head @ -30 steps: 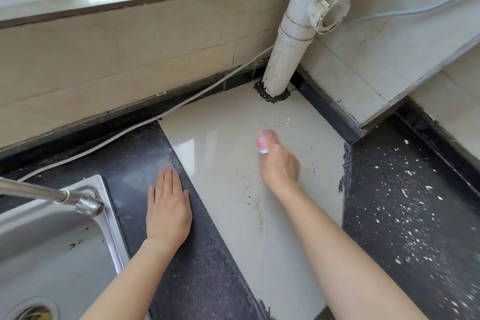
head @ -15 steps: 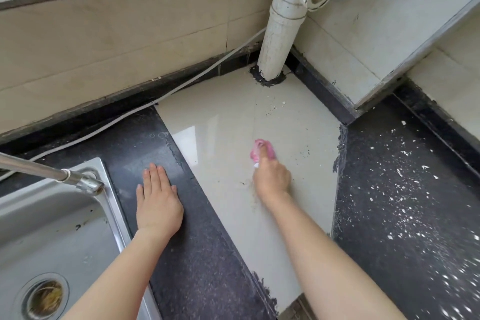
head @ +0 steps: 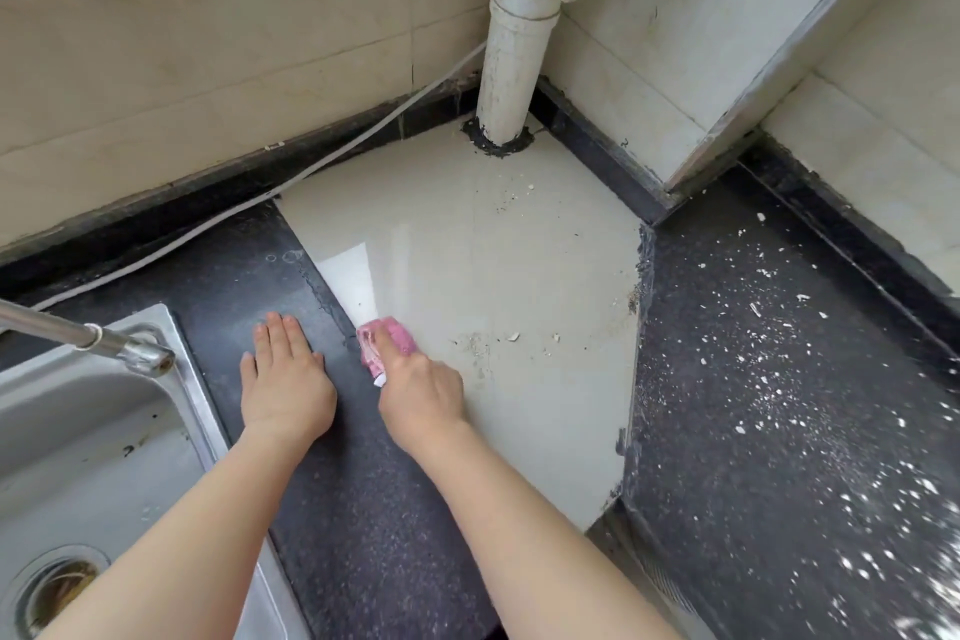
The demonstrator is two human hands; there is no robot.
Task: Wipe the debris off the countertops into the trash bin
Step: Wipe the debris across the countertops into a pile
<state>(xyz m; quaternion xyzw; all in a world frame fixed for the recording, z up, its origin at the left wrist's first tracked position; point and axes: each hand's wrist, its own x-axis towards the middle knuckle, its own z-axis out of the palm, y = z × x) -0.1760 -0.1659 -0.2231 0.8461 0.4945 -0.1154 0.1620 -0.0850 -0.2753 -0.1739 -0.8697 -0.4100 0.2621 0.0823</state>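
Two-handed, wiping down the corner worktop (head: pixel 519 276).
Pinching pink cloth (head: pixel 389 338) in curled right hand (head: pixel 421 395) fingers at the tile's left seam, bracing flat, empty left hand (head: pixel 285 385) alongside; best keeping cloth pressed, dragging debris (head: pixel 483 343) just right of it toward the open front edge, minding drainpipe (head: pixel 511 68) behind; not seeing any bin.

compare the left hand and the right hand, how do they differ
The left hand lies flat with straight fingers; the right hand is curled. The left hand holds nothing, while the right hand grips a pink cloth. The left hand rests on the dark countertop; the right hand sits at the seam where the pale tile begins. Both are down at the counter surface, side by side.
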